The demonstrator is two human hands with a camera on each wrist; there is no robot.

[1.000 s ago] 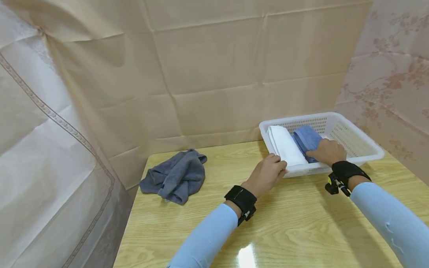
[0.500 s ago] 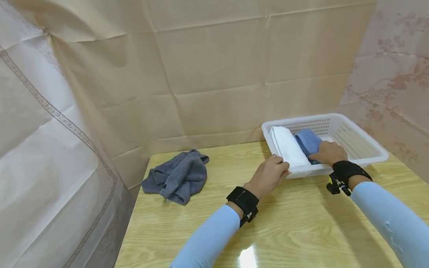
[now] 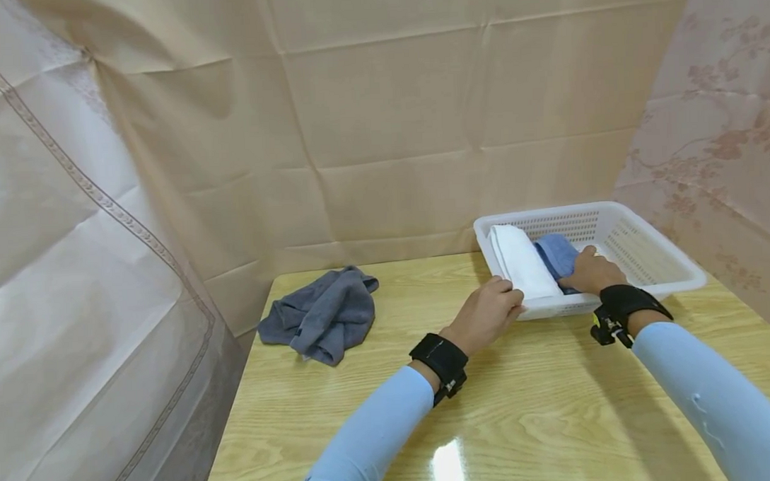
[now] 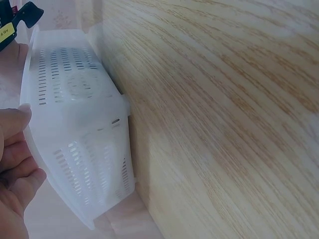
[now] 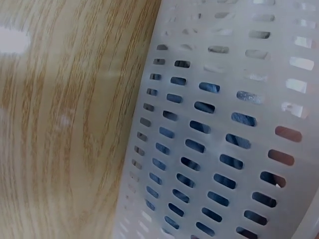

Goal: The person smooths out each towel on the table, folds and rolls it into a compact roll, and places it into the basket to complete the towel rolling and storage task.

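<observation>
White basket [image 3: 640, 256]: stands upright at the far right of the wood-grain table [image 3: 524, 405]; slotted walls, wide rim.
Blue cloth [image 3: 554, 253]: folded, inside the basket, lying along the right side of the white cloth [image 3: 527, 265].
White cloth position: folded flat, against the basket's left wall, near end at the front rim.
Left hand [image 3: 484, 312]: pinches the basket rim at the near left corner – thumb and fingers on either side, as the left wrist view shows.
Right hand [image 3: 592, 271]: inside the basket, over the near part of the blue cloth, thumb toward the white cloth; fingertips hidden, so pinching or pressing cannot be told.
Wall slots: blue cloth and a small part of the right hand show through in the right wrist view.
Grey cloth [image 3: 330, 317]: crumpled on the table at far left, well apart from the basket.
Wrist fittings: black straps [image 3: 438, 357], one per wrist, above light-blue sleeves [image 3: 372, 432].
Backdrop: beige curtain [image 3: 381, 141] behind the table.
</observation>
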